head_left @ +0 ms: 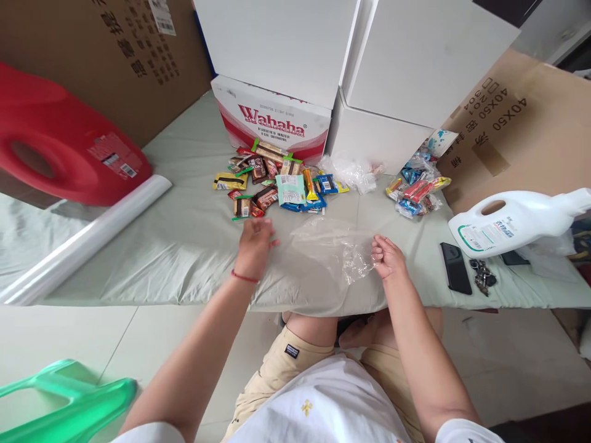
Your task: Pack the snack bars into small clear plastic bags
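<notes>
My right hand (388, 255) is closed on the edge of a clear plastic bag (332, 240), which lies spread and crumpled over the cloth in front of me. My left hand (256, 246), with a red string on its wrist, is held over the cloth to the left of the bag. Its thumb stands apart from loosely bent fingers, and nothing shows in it. Just beyond that hand lies a pile of small wrapped snacks (265, 191). A pale green packet (290, 189) lies on the pile, with blue packets (327, 183) at its right side.
A clump of clear bags (353, 172) and bagged snacks (418, 187) lie farther right. White boxes and a Wahaha carton (277, 123) stand behind. A red jug (69, 135) and plastic roll (87, 240) are left; a white bottle (512, 221), phone (456, 267) and keys (482, 277) right.
</notes>
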A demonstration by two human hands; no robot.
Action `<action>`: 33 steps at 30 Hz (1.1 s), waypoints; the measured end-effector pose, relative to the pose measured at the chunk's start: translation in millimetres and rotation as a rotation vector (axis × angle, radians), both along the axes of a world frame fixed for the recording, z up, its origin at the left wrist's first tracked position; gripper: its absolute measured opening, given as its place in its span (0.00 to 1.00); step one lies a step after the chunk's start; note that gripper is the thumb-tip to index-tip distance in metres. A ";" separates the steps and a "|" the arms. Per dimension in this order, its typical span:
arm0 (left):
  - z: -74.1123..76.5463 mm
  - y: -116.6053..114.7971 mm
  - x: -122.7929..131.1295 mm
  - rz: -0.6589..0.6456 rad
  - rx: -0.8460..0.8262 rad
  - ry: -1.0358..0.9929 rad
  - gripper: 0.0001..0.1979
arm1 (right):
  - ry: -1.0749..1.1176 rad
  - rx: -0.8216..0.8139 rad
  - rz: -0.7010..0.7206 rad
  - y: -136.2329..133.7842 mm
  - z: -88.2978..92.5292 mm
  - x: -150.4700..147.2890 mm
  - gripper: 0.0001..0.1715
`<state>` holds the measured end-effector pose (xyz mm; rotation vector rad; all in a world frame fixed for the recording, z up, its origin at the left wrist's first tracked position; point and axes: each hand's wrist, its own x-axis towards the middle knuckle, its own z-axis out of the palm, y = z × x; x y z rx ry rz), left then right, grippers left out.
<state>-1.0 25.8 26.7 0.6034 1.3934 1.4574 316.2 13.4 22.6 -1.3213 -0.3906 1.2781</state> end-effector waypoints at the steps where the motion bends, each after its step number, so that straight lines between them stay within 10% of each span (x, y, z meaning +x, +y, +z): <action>1: -4.5 -13.8 -2.7 0.025 -0.025 0.022 0.15 | 0.007 -0.005 -0.026 1.5 -5.8 -1.5 0.21; 6: -14.8 -67.1 9.8 -0.265 -0.192 -0.071 0.25 | 0.006 -0.011 -0.065 4.7 -23.5 0.8 0.21; 14: -7.3 -22.0 81.7 -0.560 -0.227 -0.169 0.16 | -0.026 0.130 -0.035 4.7 -12.7 4.4 0.22; 20: -10.2 -31.1 98.3 -0.581 -0.112 -0.264 0.09 | -0.233 0.199 -0.200 -48.4 -1.1 8.3 0.32; 24: -10.2 -44.8 108.2 -0.547 -0.059 -0.251 0.11 | -0.331 0.013 0.056 -83.5 -4.3 -21.3 0.42; 33: -0.5 -51.1 80.8 -0.531 -0.053 -0.274 0.18 | -0.451 0.048 0.150 -54.6 6.1 -43.7 0.24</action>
